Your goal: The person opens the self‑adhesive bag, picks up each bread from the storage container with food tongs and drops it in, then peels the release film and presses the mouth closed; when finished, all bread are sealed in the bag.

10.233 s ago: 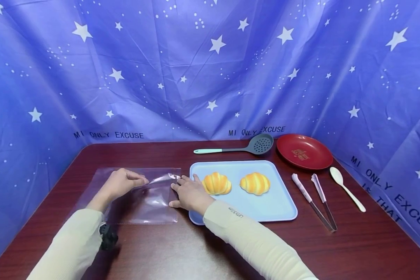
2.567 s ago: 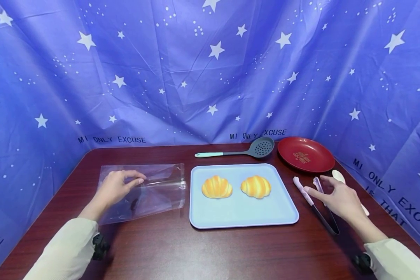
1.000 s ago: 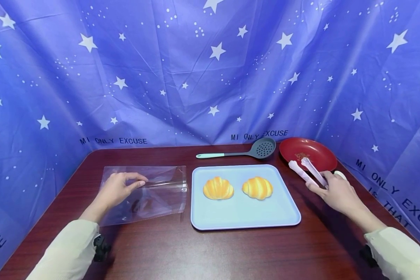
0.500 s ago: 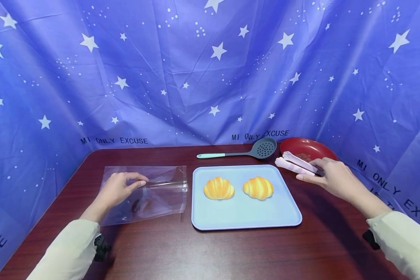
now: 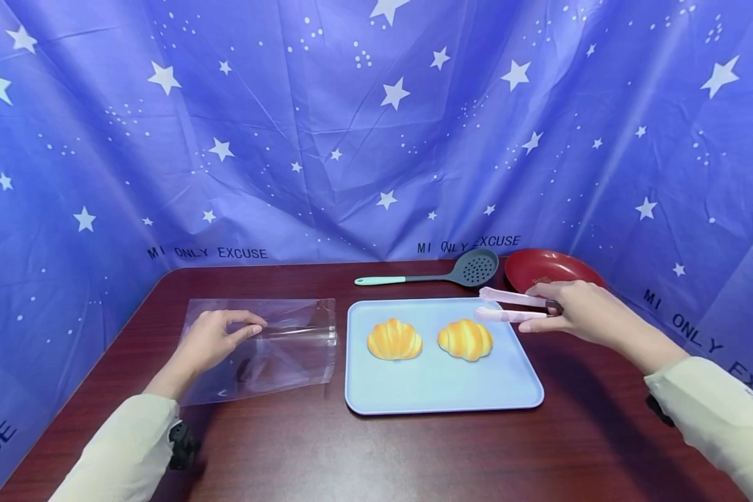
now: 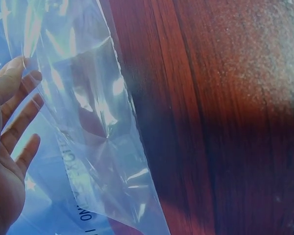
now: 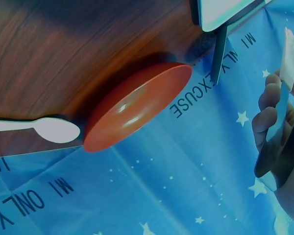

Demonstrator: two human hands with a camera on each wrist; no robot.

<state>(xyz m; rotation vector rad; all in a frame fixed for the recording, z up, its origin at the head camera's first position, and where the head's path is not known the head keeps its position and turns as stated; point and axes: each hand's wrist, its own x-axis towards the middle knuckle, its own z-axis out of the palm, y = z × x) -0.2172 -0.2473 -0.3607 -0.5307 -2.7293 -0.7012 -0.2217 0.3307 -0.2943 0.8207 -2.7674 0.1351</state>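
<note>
My left hand [image 5: 208, 343] pinches the top film of a clear plastic bag [image 5: 298, 359], lifting it at the left of the table. In the left wrist view the bag [image 6: 110, 147] hangs from thumb and forefinger, the other fingers spread. My right hand [image 5: 592, 317] grips tongs [image 5: 514, 316] whose pale pink paw-shaped tips point left, apart, over the tray's right back corner. Their metal arms [image 7: 270, 142] bend within the palm in the right wrist view. Two croissants [image 5: 395, 339] lie side by side on the light blue tray [image 5: 439, 390], the right croissant [image 5: 466, 340] just below the tips.
A slotted skimmer [image 5: 477, 268] with a mint handle lies behind the tray. The red plate [image 5: 549, 263] stands at the back right, partly behind my right hand. A white spoon [image 7: 58, 130] lies beside the plate. A blue starry curtain [image 5: 326, 139] surrounds the table.
My right hand left the bag's mouth, picked the tongs up from the table and carried them left to the tray, turning their tips leftward. My left hand keeps its pinch on the bag.
</note>
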